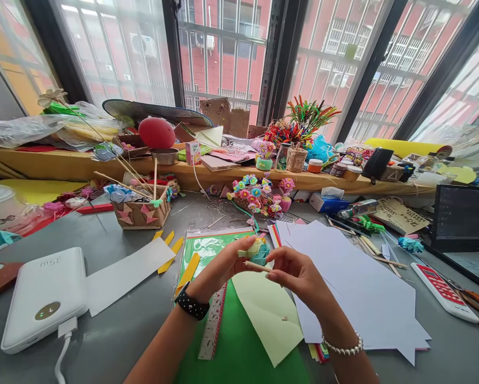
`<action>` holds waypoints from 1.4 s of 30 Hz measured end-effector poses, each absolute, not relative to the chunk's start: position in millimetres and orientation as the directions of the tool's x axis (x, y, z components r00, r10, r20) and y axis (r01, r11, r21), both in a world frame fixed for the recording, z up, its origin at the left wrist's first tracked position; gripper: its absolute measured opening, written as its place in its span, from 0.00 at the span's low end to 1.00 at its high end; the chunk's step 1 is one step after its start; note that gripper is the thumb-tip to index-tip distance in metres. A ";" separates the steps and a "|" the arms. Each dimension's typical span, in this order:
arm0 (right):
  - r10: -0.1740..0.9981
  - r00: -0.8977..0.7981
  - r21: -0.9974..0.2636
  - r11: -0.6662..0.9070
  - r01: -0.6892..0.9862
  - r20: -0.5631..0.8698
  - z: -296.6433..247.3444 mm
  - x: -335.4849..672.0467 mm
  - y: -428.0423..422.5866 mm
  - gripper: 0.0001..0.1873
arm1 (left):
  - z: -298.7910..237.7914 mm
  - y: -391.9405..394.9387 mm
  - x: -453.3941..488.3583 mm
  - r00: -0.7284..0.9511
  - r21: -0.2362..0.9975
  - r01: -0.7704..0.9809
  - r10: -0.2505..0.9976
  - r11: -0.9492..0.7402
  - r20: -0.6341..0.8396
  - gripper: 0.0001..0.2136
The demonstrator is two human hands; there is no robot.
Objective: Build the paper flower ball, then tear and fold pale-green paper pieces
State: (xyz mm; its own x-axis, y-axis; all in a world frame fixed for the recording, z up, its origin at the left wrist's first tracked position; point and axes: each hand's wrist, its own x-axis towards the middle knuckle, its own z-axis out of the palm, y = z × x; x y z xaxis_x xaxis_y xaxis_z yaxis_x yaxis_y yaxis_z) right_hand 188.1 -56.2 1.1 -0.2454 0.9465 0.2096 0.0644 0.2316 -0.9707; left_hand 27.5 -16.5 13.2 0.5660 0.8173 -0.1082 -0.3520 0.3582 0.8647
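Note:
My left hand [223, 266], with a black dotted band on its wrist, is closed around a small teal and pale-yellow paper flower [262, 254]. Just below the flower, a short pale wooden stick [257, 266] runs across between the two hands. The thumb and forefinger of my right hand [299, 274] pinch the right end of this stick; a beaded bracelet circles that wrist. Where the stick meets the flower is hidden by my left fingers. Beneath the hands lie a pale green paper sheet [269, 325] and a ruler [213, 328] on a green mat [239, 368].
White paper sheets [359, 293] are stacked at right, beside a red-and-white calculator [445, 292] and a laptop [463, 229]. Yellow paper strips [171, 256], a white power bank [47, 298] and a cardboard basket [141, 213] stand left. A bunch of craft flowers [255, 194] sits ahead.

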 end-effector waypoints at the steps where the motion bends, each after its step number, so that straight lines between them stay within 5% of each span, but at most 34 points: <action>1: 0.947 -0.251 -0.974 0.220 0.052 0.201 1.0 188.2 -56.5 0.12 | 13.9 -16.8 27.4 0.560 0.865 -0.357 0.822 0.353 -0.103 0.07; 8: 0.957 -0.204 -0.971 0.225 0.080 0.205 2.1 188.0 -56.1 0.09 | 12.2 -17.8 27.8 0.593 0.906 -0.290 0.801 0.308 -0.083 0.09; 12: 0.948 -0.102 -0.915 0.318 0.247 0.301 2.5 186.5 -56.1 0.06 | 12.9 -16.0 25.9 0.562 0.945 -0.233 0.825 0.231 -0.063 0.10; 17: 0.880 -0.048 -0.772 0.440 0.458 0.473 -0.2 183.6 -55.9 0.03 | 15.4 -9.2 17.1 0.381 0.988 0.033 0.916 -0.150 0.126 0.15; 20: 0.850 -0.064 -0.708 0.474 0.524 0.522 -3.2 183.0 -55.4 0.04 | 16.5 -9.4 11.7 0.363 0.834 0.164 0.818 -0.527 0.445 0.11; 24: 0.818 -0.090 -0.612 0.493 0.618 0.568 -7.0 183.4 -54.2 0.05 | 15.5 -14.6 11.1 0.508 0.563 0.373 0.670 -0.738 0.542 0.07; 32: 0.760 -0.155 -0.480 0.539 0.692 0.631 -11.0 183.8 -50.9 0.05 | 12.1 -15.0 18.3 0.551 0.409 0.460 0.615 -0.788 0.564 0.06; 42: 0.889 -0.118 -0.731 0.433 0.527 0.442 -4.1 184.5 -50.4 0.08 | 8.5 -16.5 21.2 0.513 0.261 0.557 0.574 -0.789 0.638 0.05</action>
